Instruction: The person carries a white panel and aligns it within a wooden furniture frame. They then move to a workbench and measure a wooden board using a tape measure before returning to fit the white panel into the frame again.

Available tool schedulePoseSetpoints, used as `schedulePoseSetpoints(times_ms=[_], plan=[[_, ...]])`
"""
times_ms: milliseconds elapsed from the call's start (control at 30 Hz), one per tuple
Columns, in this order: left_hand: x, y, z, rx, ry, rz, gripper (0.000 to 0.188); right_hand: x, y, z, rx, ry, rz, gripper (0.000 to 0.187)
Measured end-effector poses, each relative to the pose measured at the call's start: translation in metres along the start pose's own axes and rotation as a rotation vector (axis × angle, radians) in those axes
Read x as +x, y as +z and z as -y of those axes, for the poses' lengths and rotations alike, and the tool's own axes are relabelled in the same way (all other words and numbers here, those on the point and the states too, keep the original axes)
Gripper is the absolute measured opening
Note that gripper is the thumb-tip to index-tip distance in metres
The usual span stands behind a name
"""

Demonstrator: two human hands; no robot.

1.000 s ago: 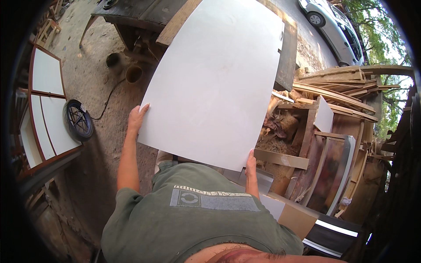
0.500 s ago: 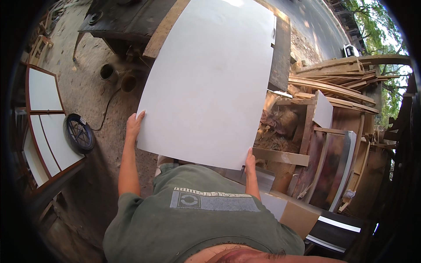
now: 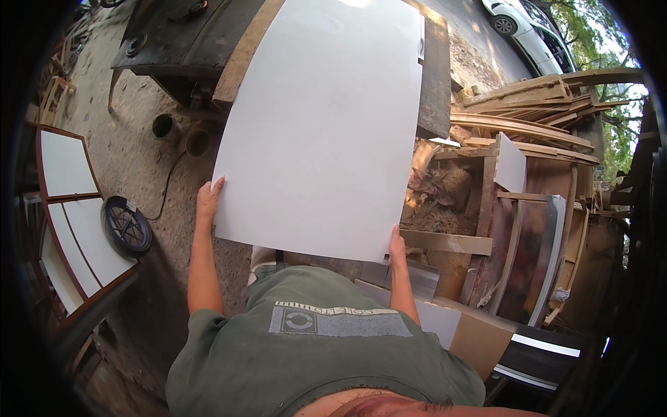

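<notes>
A large white sheet panel [image 3: 319,139] stretches away from me over a wooden workbench [image 3: 435,83]. At its left edge, near the close corner, my left hand [image 3: 208,200] grips it with the thumb on top. My right hand [image 3: 396,247] is closed on the near right corner, thumb along the edge. The fingers of both hands are mostly hidden beneath the panel. Its far part covers most of the bench top, whose boards show along both sides.
To the left lie a black spoked wheel [image 3: 126,226] and white panels with brown frames [image 3: 69,163]. A dark metal table [image 3: 184,42] stands far left, near two pots [image 3: 165,128]. Stacked timber [image 3: 535,132] and a wooden frame [image 3: 486,187] crowd the right. A white car [image 3: 531,31] is beyond.
The panel and both hands have shifted slightly left in view, while my grip stays the same. The white car has come further into view at the upper right.
</notes>
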State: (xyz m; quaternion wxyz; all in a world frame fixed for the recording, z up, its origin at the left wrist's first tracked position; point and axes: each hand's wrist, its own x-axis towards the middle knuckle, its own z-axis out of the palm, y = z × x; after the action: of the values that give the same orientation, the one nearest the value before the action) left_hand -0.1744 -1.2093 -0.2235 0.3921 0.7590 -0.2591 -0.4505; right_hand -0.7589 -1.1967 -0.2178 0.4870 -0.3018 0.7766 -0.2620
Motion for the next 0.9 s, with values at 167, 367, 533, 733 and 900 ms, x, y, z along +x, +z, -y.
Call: schedulePoseSetpoints(times_ms=[167, 367, 533, 733, 900], plan=[[0.008, 0.002, 0.000, 0.039, 0.031, 0.002, 0.055, 0.003, -0.001, 0.003, -0.004, -0.050, 0.012, 0.081], [0.011, 0.004, -0.005, 0.012, 0.005, 0.024, 0.058, 0.003, 0.003, 0.015, 0.000, -0.033, 0.009, 0.081], [0.019, 0.006, -0.006, 0.028, 0.021, 0.034, 0.058, 0.008, 0.002, 0.018, -0.033, -0.057, -0.006, 0.082], [0.023, 0.006, -0.007, 0.005, -0.020, 0.069, 0.060, 0.014, 0.003, 0.017, -0.008, -0.058, 0.002, 0.084], [0.022, 0.007, -0.010, 0.073, 0.007, 0.013, 0.064, 0.015, 0.004, 0.017, 0.019, -0.037, 0.013, 0.083]])
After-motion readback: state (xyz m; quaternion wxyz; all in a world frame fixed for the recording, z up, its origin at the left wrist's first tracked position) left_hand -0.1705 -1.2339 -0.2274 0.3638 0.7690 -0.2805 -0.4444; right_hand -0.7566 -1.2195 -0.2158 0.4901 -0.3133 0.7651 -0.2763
